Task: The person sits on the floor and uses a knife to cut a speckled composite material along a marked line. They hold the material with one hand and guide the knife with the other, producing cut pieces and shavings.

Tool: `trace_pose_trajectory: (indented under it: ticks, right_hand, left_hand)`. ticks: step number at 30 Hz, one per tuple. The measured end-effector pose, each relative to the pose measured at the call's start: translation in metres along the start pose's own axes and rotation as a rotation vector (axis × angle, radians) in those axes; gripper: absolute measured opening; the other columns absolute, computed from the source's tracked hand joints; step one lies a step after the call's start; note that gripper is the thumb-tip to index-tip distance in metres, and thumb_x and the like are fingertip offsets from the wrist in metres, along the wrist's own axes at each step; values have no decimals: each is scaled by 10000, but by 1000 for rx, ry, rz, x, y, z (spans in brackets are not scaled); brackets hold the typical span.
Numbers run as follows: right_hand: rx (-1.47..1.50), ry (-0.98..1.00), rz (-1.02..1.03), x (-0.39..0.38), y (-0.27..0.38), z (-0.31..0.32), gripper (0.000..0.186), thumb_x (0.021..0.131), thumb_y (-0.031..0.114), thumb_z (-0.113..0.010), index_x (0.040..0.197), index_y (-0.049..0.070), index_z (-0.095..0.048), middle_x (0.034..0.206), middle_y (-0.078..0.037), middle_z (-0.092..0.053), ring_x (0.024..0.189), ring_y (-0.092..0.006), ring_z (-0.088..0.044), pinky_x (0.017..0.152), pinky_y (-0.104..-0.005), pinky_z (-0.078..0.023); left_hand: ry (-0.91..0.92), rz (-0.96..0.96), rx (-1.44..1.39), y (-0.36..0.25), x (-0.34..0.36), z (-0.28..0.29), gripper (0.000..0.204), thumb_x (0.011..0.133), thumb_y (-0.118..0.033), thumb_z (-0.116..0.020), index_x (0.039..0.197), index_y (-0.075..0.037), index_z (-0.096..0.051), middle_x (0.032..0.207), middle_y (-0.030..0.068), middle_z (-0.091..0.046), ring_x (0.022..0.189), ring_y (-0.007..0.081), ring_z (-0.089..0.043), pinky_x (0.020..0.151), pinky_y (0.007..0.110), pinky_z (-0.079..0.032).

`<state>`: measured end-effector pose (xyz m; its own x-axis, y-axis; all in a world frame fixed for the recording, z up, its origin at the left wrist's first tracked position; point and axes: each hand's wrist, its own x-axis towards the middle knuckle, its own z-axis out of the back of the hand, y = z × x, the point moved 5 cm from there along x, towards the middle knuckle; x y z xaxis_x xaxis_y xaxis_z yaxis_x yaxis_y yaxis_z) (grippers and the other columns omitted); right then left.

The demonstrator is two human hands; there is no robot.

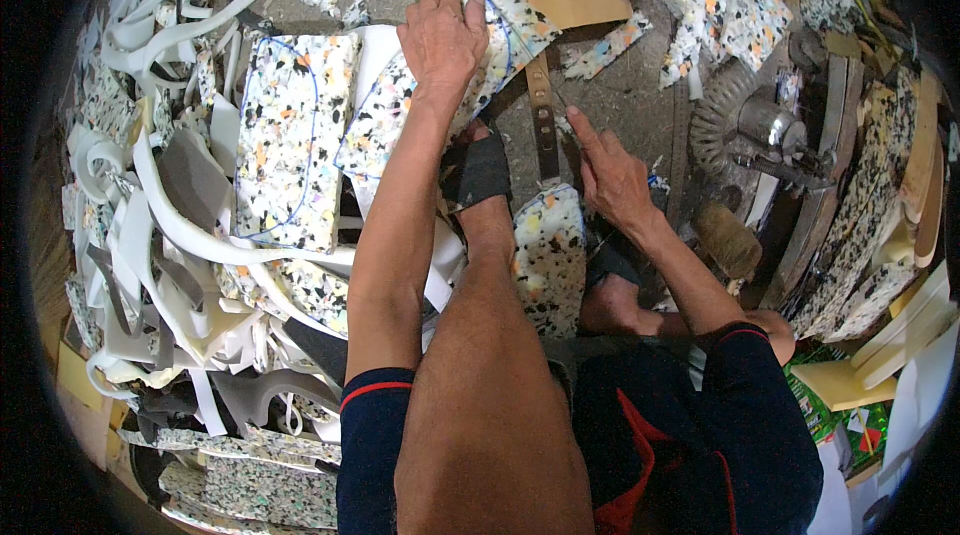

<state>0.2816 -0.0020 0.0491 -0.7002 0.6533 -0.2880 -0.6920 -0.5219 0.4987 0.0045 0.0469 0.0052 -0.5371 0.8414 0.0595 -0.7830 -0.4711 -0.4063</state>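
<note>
A person's left hand (pixel 443 40) rests palm-down, loosely open, on a blue-lined, speckled foam slab (pixel 498 53) beyond a sandaled foot (pixel 482 173); the right hand (pixel 616 183) half-curls, its hold impossible to tell.

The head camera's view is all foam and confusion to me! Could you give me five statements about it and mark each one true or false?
1. The left hand rests on a speckled foam piece. True.
2. The right hand wears a glove. False: it is bare.
3. The speckled slab at far left of the hands bears a red line. False: its line is blue.
4. A curved white strip lies left of both hands. True.
5. The strap with holes lies right of the right hand. False: it lies left.
</note>
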Motion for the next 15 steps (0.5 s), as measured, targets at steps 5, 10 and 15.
trace_pose_trajectory:
  ticks: [5, 10, 15]
  right_hand:
    - [-2, 24, -18, -3, 0, 0, 805, 908, 67, -619, 1605, 273, -274, 867, -145, -533, 639, -325, -593, 533, -443, -529]
    - [-4, 65, -41, 8, 5, 4, 815, 911, 41, -607, 1613, 260, -255, 879, -166, -565, 696, -368, -612, 578, -482, -518]
    - [-2, 4, -64, 70, 20, 7, 812, 912, 61, -608, 1609, 275, -250, 919, -192, -600, 744, -404, -625, 633, -516, -526]
  left_hand:
    - [-9, -4, 7, 0, -1, -1, 402, 975, -415, -557, 1075, -65, -727, 1050, 150, -659, 1015, 359, -609, 853, 502, -463]
    - [-19, -9, 28, 2, -2, -2, 390, 980, -402, -551, 1081, -70, -729, 1069, 138, -664, 1037, 357, -601, 859, 499, -462]
    - [47, -9, 49, -5, 0, 0, 379, 987, -389, -537, 1103, -80, -723, 1108, 122, -671, 1071, 349, -591, 891, 494, -457]
